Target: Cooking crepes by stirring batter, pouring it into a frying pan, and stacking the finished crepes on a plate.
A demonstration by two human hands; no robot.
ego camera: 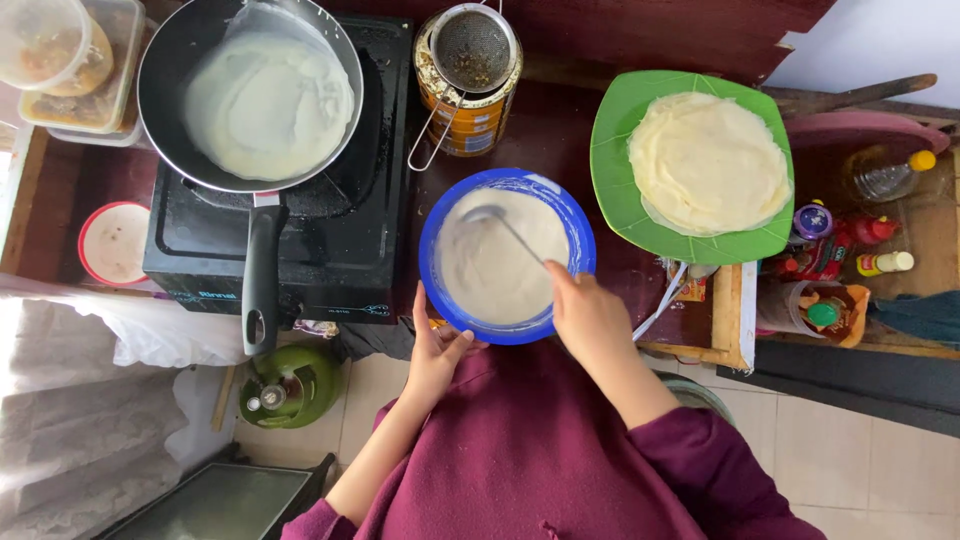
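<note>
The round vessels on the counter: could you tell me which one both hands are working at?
The blue bowl of white batter: the left hand steadies its near rim and the right hand holds a ladle in it. The frying pan and green plate are untouched.

A plum-coloured, long-sleeved knit top is worn. Both sleeves are pushed up toward the elbows, so 2 forearms and both hands are left uncovered.

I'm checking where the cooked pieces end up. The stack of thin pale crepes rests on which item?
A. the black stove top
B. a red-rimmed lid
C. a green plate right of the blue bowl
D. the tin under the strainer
C: the stacked crepes lie on the green plate, which sits right of the blue bowl of batter.
</note>
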